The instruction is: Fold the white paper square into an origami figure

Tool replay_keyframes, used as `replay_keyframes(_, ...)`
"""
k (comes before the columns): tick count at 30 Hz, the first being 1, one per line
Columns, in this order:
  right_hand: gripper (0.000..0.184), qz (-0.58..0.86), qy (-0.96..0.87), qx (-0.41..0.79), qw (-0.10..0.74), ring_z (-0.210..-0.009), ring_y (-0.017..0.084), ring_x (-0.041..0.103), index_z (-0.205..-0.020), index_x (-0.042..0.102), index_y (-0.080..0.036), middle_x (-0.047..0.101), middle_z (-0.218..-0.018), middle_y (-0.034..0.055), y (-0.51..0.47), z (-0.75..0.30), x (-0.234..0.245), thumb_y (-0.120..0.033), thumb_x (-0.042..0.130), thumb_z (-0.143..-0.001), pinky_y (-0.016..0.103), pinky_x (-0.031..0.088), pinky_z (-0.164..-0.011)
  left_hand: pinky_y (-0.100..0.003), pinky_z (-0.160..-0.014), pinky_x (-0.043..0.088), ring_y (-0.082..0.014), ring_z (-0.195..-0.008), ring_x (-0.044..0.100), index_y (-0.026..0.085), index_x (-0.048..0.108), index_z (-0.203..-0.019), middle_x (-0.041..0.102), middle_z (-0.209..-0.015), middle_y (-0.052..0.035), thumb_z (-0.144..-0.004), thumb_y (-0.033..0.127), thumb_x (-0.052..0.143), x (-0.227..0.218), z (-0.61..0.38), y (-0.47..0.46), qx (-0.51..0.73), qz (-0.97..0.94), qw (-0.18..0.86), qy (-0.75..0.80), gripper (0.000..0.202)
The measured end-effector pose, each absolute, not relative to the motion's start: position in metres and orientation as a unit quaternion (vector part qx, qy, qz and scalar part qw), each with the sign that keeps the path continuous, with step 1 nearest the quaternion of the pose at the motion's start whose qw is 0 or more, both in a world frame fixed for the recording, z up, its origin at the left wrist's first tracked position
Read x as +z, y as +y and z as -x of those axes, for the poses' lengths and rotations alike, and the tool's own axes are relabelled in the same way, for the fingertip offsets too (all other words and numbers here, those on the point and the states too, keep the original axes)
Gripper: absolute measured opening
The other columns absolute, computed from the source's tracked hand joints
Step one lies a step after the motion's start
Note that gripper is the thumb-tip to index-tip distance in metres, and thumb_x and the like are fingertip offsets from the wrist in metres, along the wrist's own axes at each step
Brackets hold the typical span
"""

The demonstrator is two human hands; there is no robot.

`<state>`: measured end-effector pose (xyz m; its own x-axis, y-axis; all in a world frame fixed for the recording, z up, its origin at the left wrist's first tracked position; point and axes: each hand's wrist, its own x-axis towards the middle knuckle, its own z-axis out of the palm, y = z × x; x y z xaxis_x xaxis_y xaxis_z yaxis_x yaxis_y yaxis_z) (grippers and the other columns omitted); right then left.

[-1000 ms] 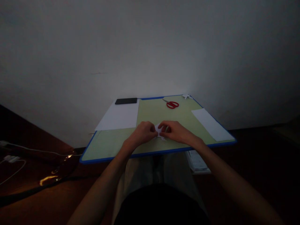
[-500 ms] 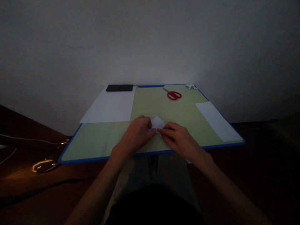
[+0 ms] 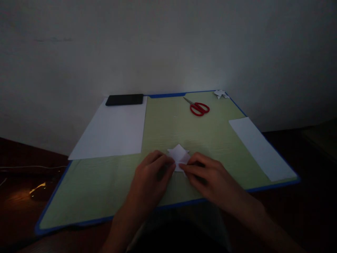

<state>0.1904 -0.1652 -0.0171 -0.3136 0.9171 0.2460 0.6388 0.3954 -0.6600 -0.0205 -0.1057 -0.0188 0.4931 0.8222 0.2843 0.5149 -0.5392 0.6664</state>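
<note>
White paper, folded small into a pointed, multi-layered shape (image 3: 179, 156), lies on the green mat (image 3: 118, 186) a little in from the middle of its near edge. This head view is the only one, and it is dim. The left hand (image 3: 151, 182) comes in from the near edge with its fingertips closed onto the folded paper's left side; the right hand (image 3: 213, 181) mirrors it, fingertips pressed down on the right side. Both hands pin the piece flat against the mat, though whether either truly pinches a flap or only presses on it cannot be made out.

Judging from the layers and points already showing, several folds are done, and the hands look to be setting or flattening a crease, so the folding seems under way, not finished.

A full white sheet (image 3: 113, 130) lies along the left edge, reaching the far left corner, where a dark phone (image 3: 124, 99) rests at its far end. Red-handled scissors (image 3: 198, 108) lie near the far edge, well apart from the hands. A small crumpled or folded white piece (image 3: 220, 93) sits at the far right corner, and a narrow white strip (image 3: 262, 147) runs along the right edge.
</note>
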Motion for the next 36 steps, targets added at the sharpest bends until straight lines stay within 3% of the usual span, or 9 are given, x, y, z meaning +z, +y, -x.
replay_keyframes(9,0.047,0.519,-0.775,0.225,0.282,-0.100,0.024,0.070,-0.141,0.064,-0.037,0.070,-0.115,0.0066,-0.164,-0.189,-0.020,-0.014,0.062,-0.099,0.041,0.066,-0.083,-0.037,-0.066,0.056,-0.0225,-0.079,0.068,0.027,0.067,-0.093,0.071,-0.088,-0.0042,-0.101,0.023,0.058,-0.022,0.019,-0.102,0.286,-0.839,0.234,0.399,0.013)
replay_keyframes(14,0.036,0.536,-0.777,0.204,0.258,-0.105,0.025,0.071,-0.134,0.066,-0.028,0.071,-0.120,0.0091,-0.165,-0.188,-0.017,-0.017,0.059,-0.101,0.042,0.066,-0.089,-0.033,-0.062,0.052,-0.0213,-0.076,0.066,0.025,0.065,-0.089,0.069,-0.083,-0.0036,-0.101,0.024,0.055,-0.017,0.020,-0.099,0.251,-0.851,0.220,0.405,0.016)
replay_keyframes(18,0.042,0.515,-0.803,0.183,0.238,-0.102,0.022,0.070,-0.141,0.060,-0.019,0.070,-0.120,0.0111,-0.164,-0.187,-0.012,-0.010,0.052,-0.102,0.039,0.065,-0.088,-0.030,-0.066,0.052,-0.0198,-0.082,0.067,0.022,0.067,-0.091,0.070,-0.087,-0.0025,-0.101,0.019,0.055,-0.012,0.021,-0.097,0.201,-0.848,0.243,0.426,0.015)
replay_keyframes(25,0.047,0.505,-0.830,0.126,0.201,-0.089,0.023,0.064,-0.146,0.056,-0.011,0.066,-0.103,0.0121,-0.168,-0.187,-0.016,-0.009,0.055,-0.099,0.038,0.063,-0.077,-0.028,-0.063,0.051,-0.0195,-0.080,0.067,0.022,0.067,-0.096,0.070,-0.089,-0.0022,-0.098,0.018,0.061,-0.009,0.022,-0.092,0.203,-0.861,0.223,0.409,0.008)
replay_keyframes(28,0.044,0.504,-0.843,0.074,0.175,-0.085,0.024,0.061,-0.145,0.057,-0.009,0.066,-0.096,0.0113,-0.170,-0.187,-0.016,-0.017,0.056,-0.101,0.040,0.058,-0.074,-0.029,-0.066,0.052,-0.0196,-0.079,0.066,0.022,0.069,-0.094,0.069,-0.089,-0.0025,-0.101,0.019,0.058,-0.011,0.025,-0.092,0.203,-0.879,0.204,0.381,0.013)
replay_keyframes(32,0.048,0.496,-0.861,-0.013,0.112,-0.084,0.027,0.058,-0.143,0.060,-0.014,0.067,-0.094,0.0092,-0.169,-0.189,-0.012,-0.039,0.059,-0.103,0.046,0.049,-0.077,-0.029,-0.070,0.054,-0.0179,-0.082,0.066,0.022,0.072,-0.098,0.070,-0.094,-0.0030,-0.103,0.019,0.056,-0.016,0.033,-0.092,0.237,-0.885,0.224,0.333,0.017)
replay_keyframes(36,0.052,0.482,-0.871,-0.027,0.091,-0.087,0.027,0.056,-0.141,0.062,-0.014,0.067,-0.096,0.0075,-0.167,-0.191,-0.009,-0.050,0.059,-0.103,0.046,0.043,-0.080,-0.026,-0.077,0.056,-0.0152,-0.088,0.070,0.021,0.075,-0.104,0.073,-0.100,-0.0037,-0.103,0.012,0.054,-0.016,0.040,-0.088,0.271,-0.871,0.264,0.314,0.022)
